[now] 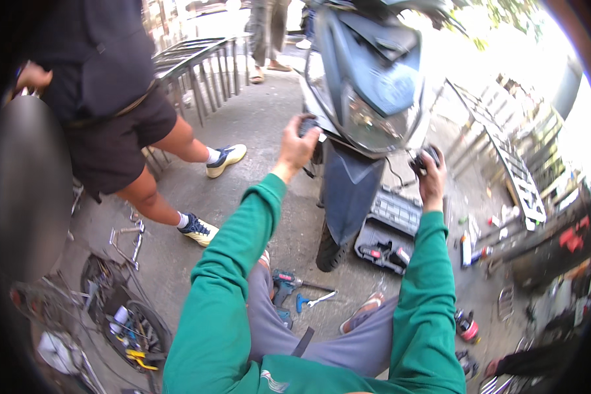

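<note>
A blue-grey scooter [382, 82] faces me, its headlight [374, 128] low on the front and its mudguard [351, 187] below. To the left of the headlight, my left hand [297, 148] is closed around a small black ridged thing [307, 125]. My right hand [433, 178], on the other side of the headlight, grips a small round black thing [429, 157]. A dark cable [393, 172] hangs between the headlight and the right hand. The exact kind of both black things cannot be made out.
An open tool case [391, 213] lies right of the front wheel. On the ground near my feet are a cordless drill [284, 284] and a wrench [323, 299]. A person in shorts [121, 138] stands at left. Metal racks [200, 62] stand behind; wheel parts [128, 315] lie lower left.
</note>
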Available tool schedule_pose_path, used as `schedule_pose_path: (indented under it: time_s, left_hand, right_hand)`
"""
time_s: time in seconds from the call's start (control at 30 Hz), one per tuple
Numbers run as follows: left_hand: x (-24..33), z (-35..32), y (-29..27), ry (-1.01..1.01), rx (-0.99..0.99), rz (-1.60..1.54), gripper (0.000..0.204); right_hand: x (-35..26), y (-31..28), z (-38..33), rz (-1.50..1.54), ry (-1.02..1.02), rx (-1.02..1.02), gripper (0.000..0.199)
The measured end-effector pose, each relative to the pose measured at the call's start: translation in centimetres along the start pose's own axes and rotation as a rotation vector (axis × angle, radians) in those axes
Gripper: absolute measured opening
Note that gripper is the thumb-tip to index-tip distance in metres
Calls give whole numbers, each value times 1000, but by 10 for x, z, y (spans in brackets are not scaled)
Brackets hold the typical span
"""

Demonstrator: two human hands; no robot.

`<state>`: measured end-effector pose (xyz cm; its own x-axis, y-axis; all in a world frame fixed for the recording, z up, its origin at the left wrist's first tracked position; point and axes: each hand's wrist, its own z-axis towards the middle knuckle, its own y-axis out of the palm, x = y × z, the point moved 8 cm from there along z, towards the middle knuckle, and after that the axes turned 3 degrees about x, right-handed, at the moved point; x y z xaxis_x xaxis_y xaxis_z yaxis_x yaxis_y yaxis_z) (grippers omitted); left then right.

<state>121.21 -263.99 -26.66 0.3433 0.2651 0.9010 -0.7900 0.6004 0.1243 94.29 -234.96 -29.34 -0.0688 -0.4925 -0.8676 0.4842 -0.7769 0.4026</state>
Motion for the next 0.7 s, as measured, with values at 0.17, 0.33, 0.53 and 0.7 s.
schedule_pose_path:
  time_s: [0.17, 0.33, 0.53, 0.7]
  left_hand:
    - [16, -7, -7, 96, 30, 94, 43]
    - [12, -6, -11, 47, -28, -49, 52]
    - [9, -3, -12, 118, -62, -39, 59]
    - [7, -4, -12, 112, -56, -50, 58]
  right_hand:
    - [14, -12, 15, 131, 124, -53, 53]
    - [12, -17, 21, 81, -72, 33, 65]
    - [15, -23, 22, 25, -74, 20, 74]
    - [24, -38, 27, 87, -39, 139, 65]
